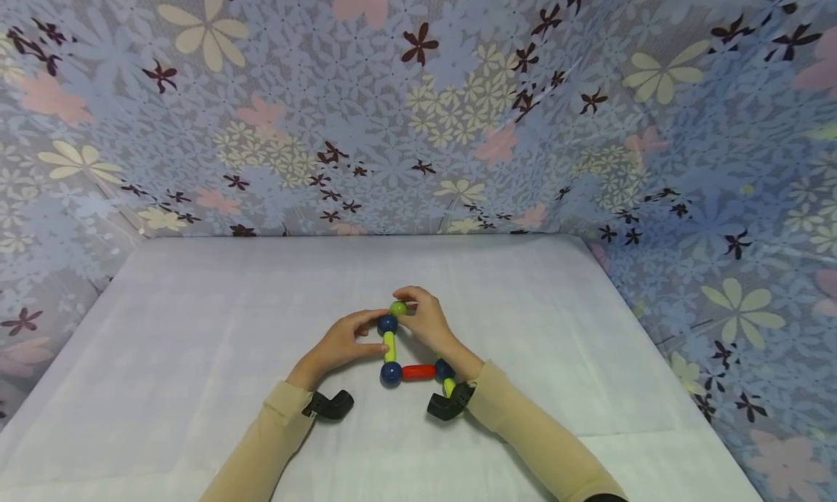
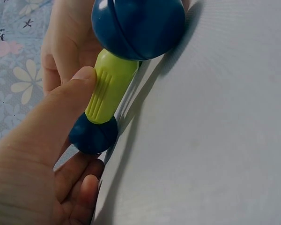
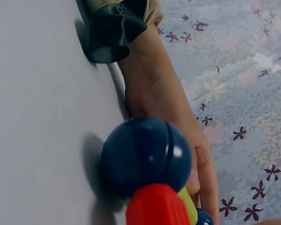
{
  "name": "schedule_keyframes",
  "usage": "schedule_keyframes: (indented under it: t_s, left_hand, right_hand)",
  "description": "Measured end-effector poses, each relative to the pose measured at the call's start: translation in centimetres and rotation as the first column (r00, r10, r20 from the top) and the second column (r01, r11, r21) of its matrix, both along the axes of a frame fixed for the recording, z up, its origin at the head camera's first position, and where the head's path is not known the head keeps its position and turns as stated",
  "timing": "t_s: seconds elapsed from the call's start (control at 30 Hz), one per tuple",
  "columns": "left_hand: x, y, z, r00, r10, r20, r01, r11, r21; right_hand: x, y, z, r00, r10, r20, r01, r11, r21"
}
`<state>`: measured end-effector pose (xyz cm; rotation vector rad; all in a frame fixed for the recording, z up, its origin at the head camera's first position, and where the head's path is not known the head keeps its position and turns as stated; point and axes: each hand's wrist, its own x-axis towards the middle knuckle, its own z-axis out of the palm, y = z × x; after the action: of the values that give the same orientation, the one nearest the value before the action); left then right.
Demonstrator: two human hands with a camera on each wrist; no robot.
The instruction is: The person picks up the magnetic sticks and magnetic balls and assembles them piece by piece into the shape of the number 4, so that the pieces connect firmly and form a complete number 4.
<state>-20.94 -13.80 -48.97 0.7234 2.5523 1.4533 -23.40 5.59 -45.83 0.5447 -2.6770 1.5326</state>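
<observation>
A toy construction of blue balls joined by coloured rods lies on the table. My left hand (image 1: 340, 346) holds its left side, the thumb on a yellow-green rod (image 2: 107, 89) and the fingers around the far blue ball (image 1: 387, 324). At that ball, my right hand (image 1: 425, 319) pinches a light green piece (image 1: 398, 309); its full shape is hidden by the fingers. A near blue ball (image 1: 391, 373) links the yellow-green rod to a red rod (image 1: 418, 372). Under my right wrist are another blue ball (image 1: 444, 370) and a yellow-green rod (image 1: 449, 387).
A white cloth covers the table (image 1: 216, 306). Flowered fabric (image 1: 366, 124) hangs behind it and along the sides. Black wrist devices (image 1: 332, 405) sit on both cuffs, the right one just above the construction's near right end.
</observation>
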Motion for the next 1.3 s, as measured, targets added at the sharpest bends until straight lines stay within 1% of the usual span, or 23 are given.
schedule_keyframes:
  t_s: [0.17, 0.3, 0.4, 0.5, 0.63, 0.77, 0.87, 1.1, 1.23, 1.3]
  left_hand:
    - [-0.1, 0.1, 0.0, 1.000, -0.006, -0.003, 0.006, 1.000, 0.013]
    - [-0.2, 0.1, 0.0, 1.000, -0.003, -0.001, 0.003, 1.000, 0.009]
    - [-0.1, 0.2, -0.1, 1.000, -0.001, -0.002, 0.001, 1.000, 0.004]
    - [-0.2, 0.3, -0.2, 1.000, -0.002, 0.000, 0.002, 1.000, 0.001]
    - [-0.2, 0.5, -0.3, 1.000, -0.003, 0.004, 0.003, 1.000, -0.001]
    - [-0.1, 0.6, -0.4, 1.000, 0.001, 0.009, -0.001, 1.000, 0.000]
    - [0.0, 0.5, -0.3, 1.000, 0.003, 0.019, -0.003, 1.000, 0.005]
    - [0.1, 0.2, -0.2, 1.000, 0.001, 0.023, 0.000, 1.000, -0.008]
    - [0.0, 0.1, -0.2, 1.000, 0.008, 0.030, -0.008, 1.000, -0.019]
    - [0.0, 0.0, -0.3, 0.999, 0.012, 0.031, -0.011, 1.000, -0.029]
  right_hand:
    - [0.0, -0.1, 0.2, 0.999, 0.016, -0.033, -0.013, 0.996, 0.087]
    - [0.0, -0.2, 0.1, 0.996, 0.038, -0.078, -0.023, 0.982, 0.189]
    - [0.0, -0.1, 0.0, 0.996, 0.039, -0.084, -0.019, 0.975, 0.223]
    - [0.1, 0.1, 0.0, 0.997, 0.020, -0.072, -0.004, 0.977, 0.212]
    - [0.3, 0.5, 0.1, 0.999, -0.007, -0.052, 0.015, 0.987, 0.159]
    - [0.6, 0.9, 0.0, 0.998, -0.006, -0.067, 0.013, 0.995, 0.103]
    - [1.3, 1.4, 0.2, 0.996, 0.006, -0.084, 0.000, 0.998, 0.071]
    - [3.0, 2.6, 1.1, 0.997, 0.023, -0.071, -0.026, 0.999, -0.040]
    - [3.7, 3.3, 1.1, 0.996, 0.029, -0.079, -0.036, 0.996, -0.083]
    - [4.2, 3.7, 1.0, 0.996, 0.037, -0.080, -0.044, 0.995, -0.091]
